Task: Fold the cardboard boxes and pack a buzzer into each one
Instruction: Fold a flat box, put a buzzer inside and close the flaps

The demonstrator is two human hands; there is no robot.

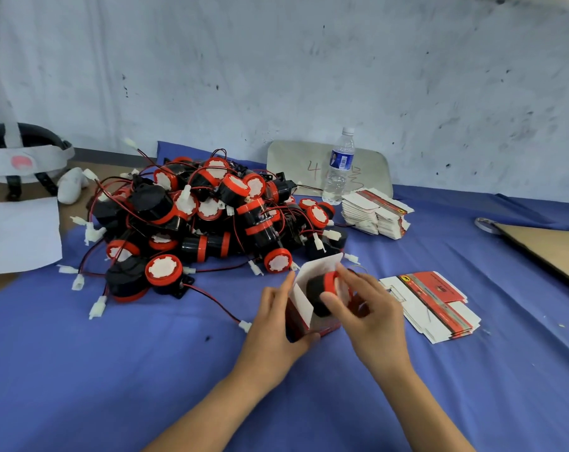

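At a worktable under a blue cloth (81,370), a packer feeds one black-and-red cylindrical buzzer (320,290) into the open mouth of a red-and-white cardboard box (301,301). The box is tilted above the cloth, just in front of the heap of loose stock. The left hand (273,324) grips the box by its side and lower edge. The right hand (371,314) pinches the buzzer by its red collar, and the black end is already between the raised flaps.

The step looks best done by holding the box square so its walls do not collapse. The buzzer should go straight in, with its lead tucked down beside it before the flaps close.

By count:
- One tangled heap of black-and-red buzzers with red-and-black leads (204,220), several dozen at a guess and too knotted to number.
- Two stacks of flat printed cartons, one far (374,213) and one near (433,305).
- One clear plastic water bottle (340,168).
- One folded box.
- One buzzer in hand.
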